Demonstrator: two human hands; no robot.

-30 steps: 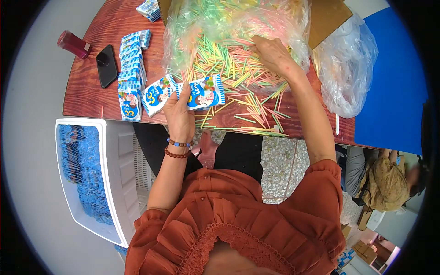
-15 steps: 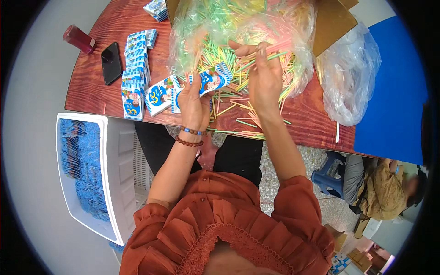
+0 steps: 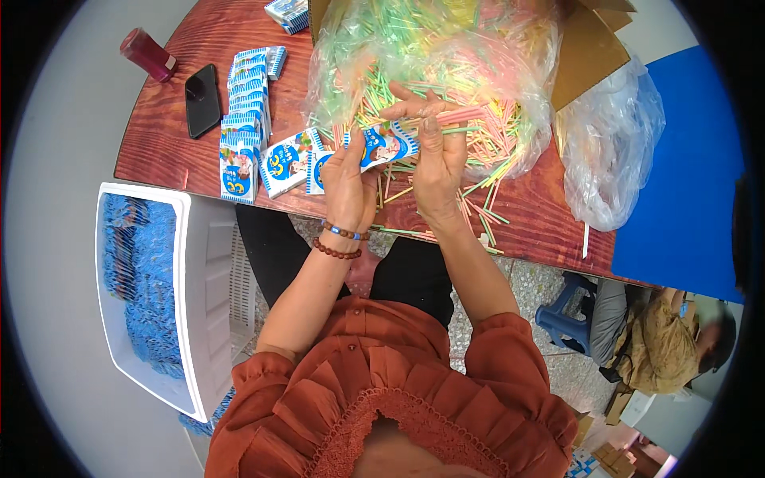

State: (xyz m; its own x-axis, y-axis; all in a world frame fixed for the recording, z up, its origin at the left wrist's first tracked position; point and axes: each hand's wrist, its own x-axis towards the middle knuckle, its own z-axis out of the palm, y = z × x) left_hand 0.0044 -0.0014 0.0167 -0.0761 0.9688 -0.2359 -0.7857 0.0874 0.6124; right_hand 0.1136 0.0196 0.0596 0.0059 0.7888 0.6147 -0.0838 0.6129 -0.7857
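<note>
My left hand [image 3: 348, 187] pinches a blue-and-white printed packet [image 3: 388, 146], tilted up to the right over the table's near edge. Close to the packet's right end, my right hand [image 3: 441, 171] holds a small bunch of thin pastel sticks [image 3: 470, 115], pink and green, between thumb and fingers. Whether any stick reaches inside the packet, I cannot tell. Behind both hands lies a loose heap of the same sticks [image 3: 494, 139], spilling from clear plastic bags [image 3: 446, 40]. More packets [image 3: 287, 163] lie just left of my left hand.
An overlapping row of packets [image 3: 245, 111] runs along the left, beside a black phone [image 3: 202, 101] and a red bottle [image 3: 149, 56]. At right are a cardboard box flap [image 3: 590, 52] and a crumpled clear bag [image 3: 610, 143]. A white foam box [image 3: 182, 279] stands left, below the table.
My right hand has come left and nearer, bringing its sticks closer to the packet's end. My left hand still grips the packet. The whole view has shifted slightly.
</note>
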